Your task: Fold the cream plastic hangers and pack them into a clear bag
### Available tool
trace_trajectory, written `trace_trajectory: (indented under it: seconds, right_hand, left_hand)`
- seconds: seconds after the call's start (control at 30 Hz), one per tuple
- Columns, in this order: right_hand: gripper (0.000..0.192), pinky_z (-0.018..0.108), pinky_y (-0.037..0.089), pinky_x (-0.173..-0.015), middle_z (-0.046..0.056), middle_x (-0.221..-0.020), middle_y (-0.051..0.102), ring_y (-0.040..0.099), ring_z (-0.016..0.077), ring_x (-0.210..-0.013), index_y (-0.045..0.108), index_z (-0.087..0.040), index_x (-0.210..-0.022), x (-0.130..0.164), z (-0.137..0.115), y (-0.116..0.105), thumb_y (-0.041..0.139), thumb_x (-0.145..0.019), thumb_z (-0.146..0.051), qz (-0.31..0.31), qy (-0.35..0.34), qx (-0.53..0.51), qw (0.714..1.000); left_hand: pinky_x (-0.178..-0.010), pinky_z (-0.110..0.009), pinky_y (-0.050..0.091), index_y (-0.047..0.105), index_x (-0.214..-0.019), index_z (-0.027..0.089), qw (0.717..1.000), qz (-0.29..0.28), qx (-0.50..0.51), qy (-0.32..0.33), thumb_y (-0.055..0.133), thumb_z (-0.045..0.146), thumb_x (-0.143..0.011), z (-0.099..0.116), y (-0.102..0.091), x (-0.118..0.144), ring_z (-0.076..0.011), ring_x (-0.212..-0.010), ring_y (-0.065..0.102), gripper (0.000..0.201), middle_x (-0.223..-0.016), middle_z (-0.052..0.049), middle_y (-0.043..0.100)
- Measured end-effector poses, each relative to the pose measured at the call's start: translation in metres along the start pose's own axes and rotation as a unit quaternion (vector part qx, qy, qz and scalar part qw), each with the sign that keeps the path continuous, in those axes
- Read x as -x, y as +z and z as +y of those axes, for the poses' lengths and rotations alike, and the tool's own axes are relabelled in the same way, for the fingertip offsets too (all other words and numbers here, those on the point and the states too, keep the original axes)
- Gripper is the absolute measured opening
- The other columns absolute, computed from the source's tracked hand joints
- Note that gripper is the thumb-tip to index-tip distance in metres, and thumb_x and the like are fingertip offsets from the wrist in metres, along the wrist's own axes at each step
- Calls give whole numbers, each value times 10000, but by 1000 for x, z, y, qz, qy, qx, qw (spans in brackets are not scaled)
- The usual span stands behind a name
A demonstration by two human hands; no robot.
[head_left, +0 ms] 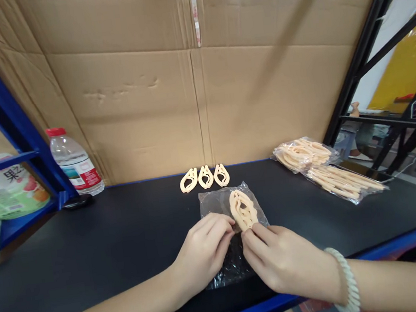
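Note:
A cream folding plastic hanger [243, 207], folded into a teardrop shape, lies over a clear plastic bag [213, 203] on the black table. Thumb and fingers of my right hand [279, 255] pinch its near end. My left hand [206, 241] is closed at the bag's left side, fingertips pressed together on the film. Whether the hanger is fully inside the bag I cannot tell. Beyond the bag, three similar folded hangers stand in a row: a left one [188, 180], a middle one [205, 177] and a right one [222, 175].
Two clear packs of cream hangers, a rear pack [301, 154] and a front pack [342, 181], lie at the right. A red-capped water bottle [75, 163] stands at the left back. Cardboard [142, 108] walls off the rear; blue rack posts [14, 103] flank the table [108, 237].

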State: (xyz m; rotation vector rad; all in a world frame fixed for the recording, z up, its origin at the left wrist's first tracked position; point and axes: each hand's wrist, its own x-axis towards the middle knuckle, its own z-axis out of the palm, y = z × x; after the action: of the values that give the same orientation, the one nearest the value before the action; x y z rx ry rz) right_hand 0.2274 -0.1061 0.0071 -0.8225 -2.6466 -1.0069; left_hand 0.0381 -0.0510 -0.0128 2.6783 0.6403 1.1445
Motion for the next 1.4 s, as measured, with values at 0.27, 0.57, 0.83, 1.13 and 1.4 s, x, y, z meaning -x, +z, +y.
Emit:
trace_trajectory:
  seconds: [0.27,0.57,0.83,1.13,1.4]
  right_hand:
    - [113,300,378,-442,74,-653,543,515,222,-630,584,-139,-687,-1,-4,12,537,-758,-66,-3,29,45,999]
    - [214,297,345,-492,46,-746,545,493,190,-683,517,-173,-769,-7,16,9,390,-880,-41,32,83,-4,996]
    - [240,269,361,-535,10,-828,579,527,175,-757,511,-185,-799,-4,39,2,728,-787,-286,-46,123,-193,972]
    - [413,330,457,-811,82,-1157,612,507,218,-1043,530,-180,-1228,-49,131,73,407,-880,5,-51,161,-135,976]
    - [520,373,404,-934,95,-1424,459,405,248,-1263,506,-196,-1321,-81,176,160,504,-836,-9,-154,63,-94,982]
  left_hand:
    - [-840,-328,499,520,-892,183,1000,-24,-15,1,449,102,-931,-4,4,4,-167,-889,603,114,-962,-37,645]
    - [-783,-328,498,526,-879,176,999,-31,-27,-4,430,130,-948,-2,3,2,-169,-828,582,127,-902,-39,637]
    - [-787,-326,499,519,-865,178,999,-23,-35,13,450,116,-936,-3,4,4,-176,-871,591,117,-933,-42,637]
    - [-812,-316,494,519,-876,186,999,-34,-34,17,473,115,-929,-4,4,3,-164,-890,595,99,-971,-29,645]
    - [-756,-310,471,528,-860,190,999,-8,-46,25,507,91,-902,-2,-1,1,-168,-870,579,110,-973,-34,645]
